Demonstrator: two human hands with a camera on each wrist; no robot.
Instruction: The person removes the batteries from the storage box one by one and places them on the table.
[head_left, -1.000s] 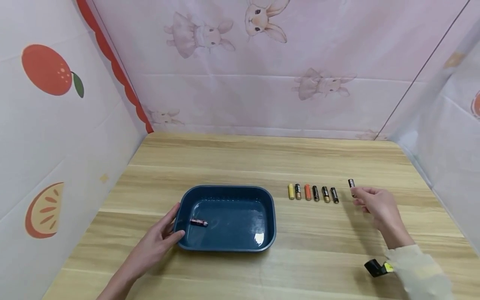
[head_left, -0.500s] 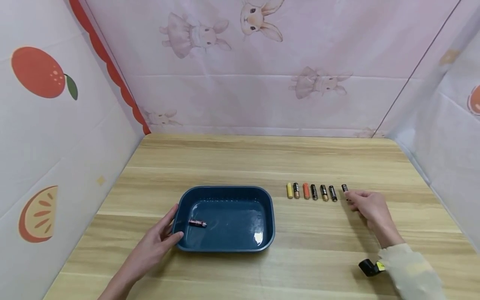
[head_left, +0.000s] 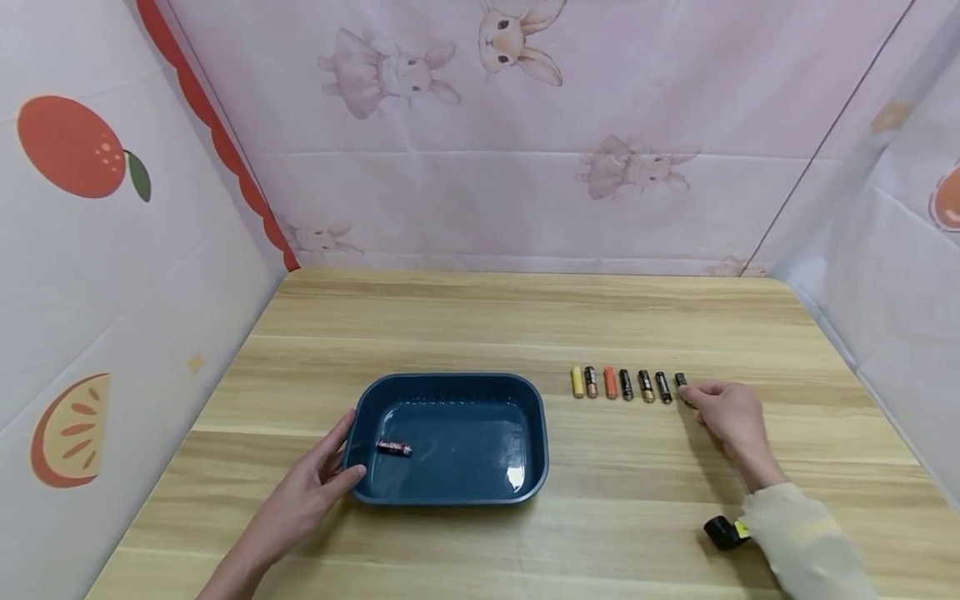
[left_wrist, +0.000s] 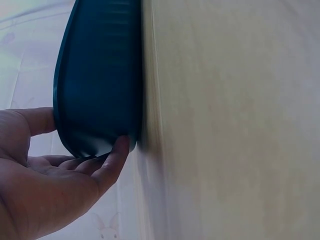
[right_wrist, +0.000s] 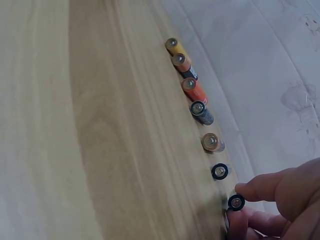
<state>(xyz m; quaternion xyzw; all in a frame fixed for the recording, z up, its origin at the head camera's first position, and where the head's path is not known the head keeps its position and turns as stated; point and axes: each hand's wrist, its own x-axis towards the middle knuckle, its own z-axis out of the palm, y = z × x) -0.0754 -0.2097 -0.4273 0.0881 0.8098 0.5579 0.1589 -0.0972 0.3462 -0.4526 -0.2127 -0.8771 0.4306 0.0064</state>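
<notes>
My right hand (head_left: 731, 417) pinches a black battery (head_left: 681, 380) between thumb and fingers, at the right end of a row on the table. In the right wrist view that battery (right_wrist: 236, 202) shows its end face between the fingertips. To its left lie several batteries side by side, among them a yellow one (head_left: 577, 382), an orange one (head_left: 611, 383) and a black one (head_left: 663, 387). My left hand (head_left: 307, 492) holds the left side of a dark blue tray (head_left: 450, 503), thumb at the rim and fingers along the outer wall. One dark red battery (head_left: 394, 448) lies inside the tray.
The wooden table (head_left: 600, 542) is closed in by a pink rabbit-print cloth (head_left: 525, 208) at the back and fruit-print cloth (head_left: 165, 300) at the left. A black device with a yellow patch (head_left: 723, 533) is at the right wrist.
My right hand has moved left and brought the black battery down to the end of the row. The left hand stays on the tray. The view has shifted slightly.
</notes>
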